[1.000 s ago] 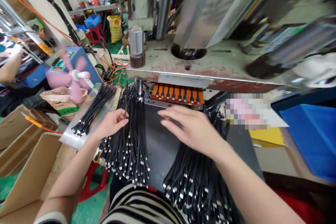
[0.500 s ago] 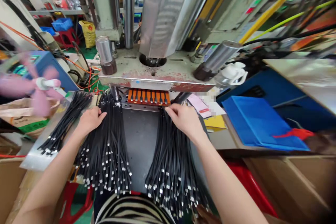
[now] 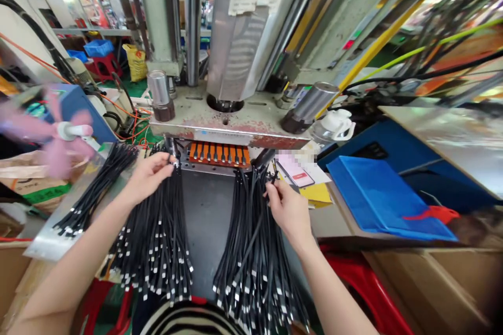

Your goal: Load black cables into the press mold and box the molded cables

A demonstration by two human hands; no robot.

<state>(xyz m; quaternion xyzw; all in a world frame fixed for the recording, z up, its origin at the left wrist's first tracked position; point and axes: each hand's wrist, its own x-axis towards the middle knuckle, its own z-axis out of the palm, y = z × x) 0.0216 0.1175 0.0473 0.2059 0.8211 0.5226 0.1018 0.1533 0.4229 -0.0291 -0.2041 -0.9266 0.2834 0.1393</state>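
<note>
While the left hand [image 3: 148,179] is poised over the left bundle [image 3: 163,220], the right hand [image 3: 290,209] pinches a black cable [image 3: 274,172] over the right bundle [image 3: 247,241]
Thumb and fingertips of the right hand are closed on the cable near its far end; the left hand's fingers are narrow, nearly together, by the far end of the left bundle, and whether they grip anything I cannot tell. Between the bundles shows a dark tabletop [image 3: 206,209], with silver tips [image 3: 279,291] toward the near side. Beyond, under the press [image 3: 236,131], sits an orange fixture [image 3: 212,153] with a row of dark pieces [image 3: 216,154]. To the left, a smaller bundle [image 3: 92,188] lies on a shiny sheet [image 3: 45,247] near a pink fan [image 3: 57,152]; to the right is a blue folder [image 3: 377,193], a white jug [image 3: 336,123] farther off
</note>
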